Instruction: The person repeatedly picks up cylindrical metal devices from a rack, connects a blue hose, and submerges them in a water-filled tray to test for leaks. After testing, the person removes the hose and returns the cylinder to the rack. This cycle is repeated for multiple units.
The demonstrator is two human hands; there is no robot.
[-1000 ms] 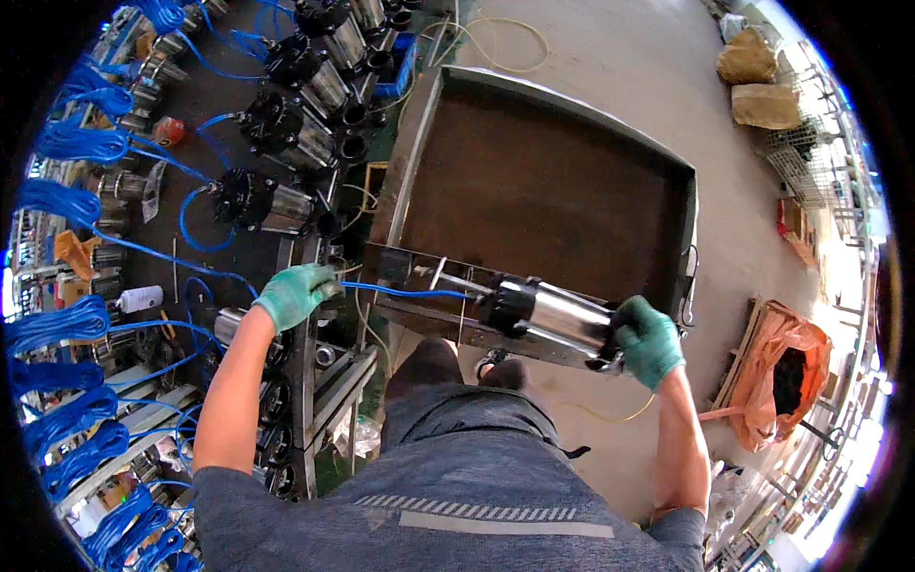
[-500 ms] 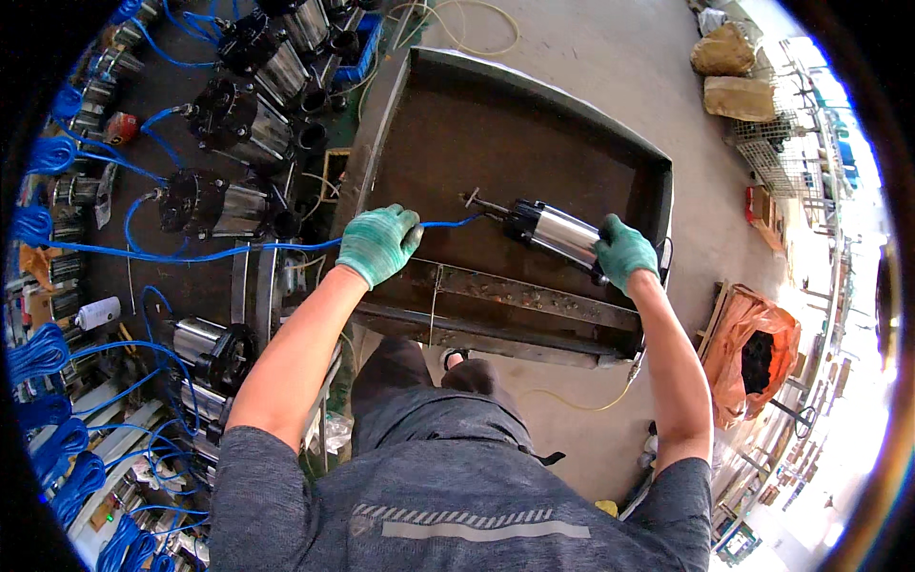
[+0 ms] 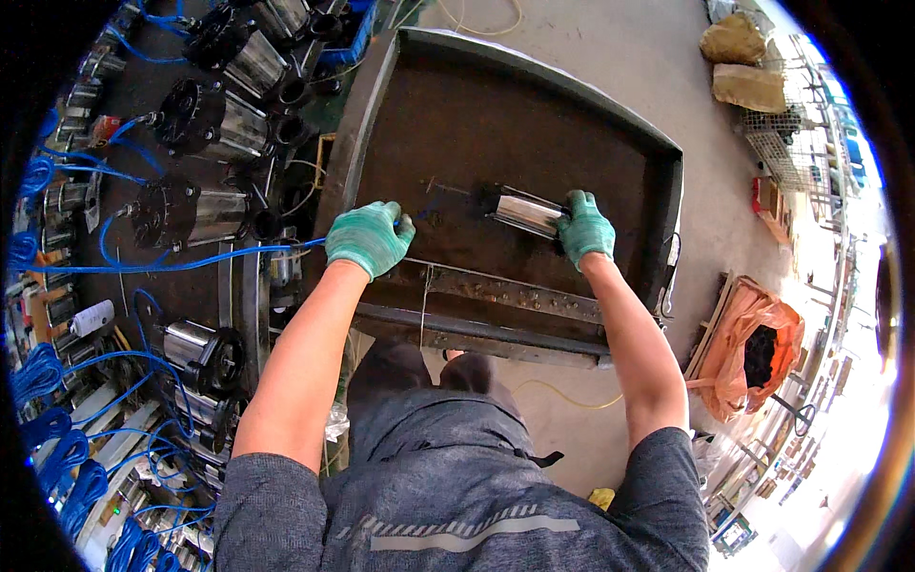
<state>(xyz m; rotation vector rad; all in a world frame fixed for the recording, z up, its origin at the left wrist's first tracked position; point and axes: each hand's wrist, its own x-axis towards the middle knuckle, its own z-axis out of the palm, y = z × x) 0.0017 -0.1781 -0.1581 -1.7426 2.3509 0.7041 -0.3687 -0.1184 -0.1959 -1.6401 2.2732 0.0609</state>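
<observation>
The steel cylinder (image 3: 527, 214) is lying slantwise inside a wide dark tank (image 3: 534, 71), its bright side showing while its left end is fading into murky brown liquid. The right hand (image 3: 585, 229), in a green glove, is gripping the cylinder's right end. The left hand (image 3: 367, 238), gloved alike and well apart from the right, is closing around a blue cable (image 3: 219, 261) above the tank's left side. The cable is running leftward from that hand across a dark workbench (image 3: 157, 281).

Along the bench, black-and-silver pumps (image 3: 224, 124) are resting on their sides, and coils of blue cable (image 3: 38, 377) are piling up at the far left. A white bottle (image 3: 92, 317) is lying among them. A blue crate (image 3: 348, 43) is sitting beyond the pumps.

The pale floor (image 3: 629, 48) is stretching around the tank, with a thin yellow hose (image 3: 567, 398) curving over it. On the right, an orange sack (image 3: 732, 381) is gaping around something black, and a wire basket (image 3: 777, 143) is standing near a tan block (image 3: 750, 88). Strong light is washing out the right edge.
</observation>
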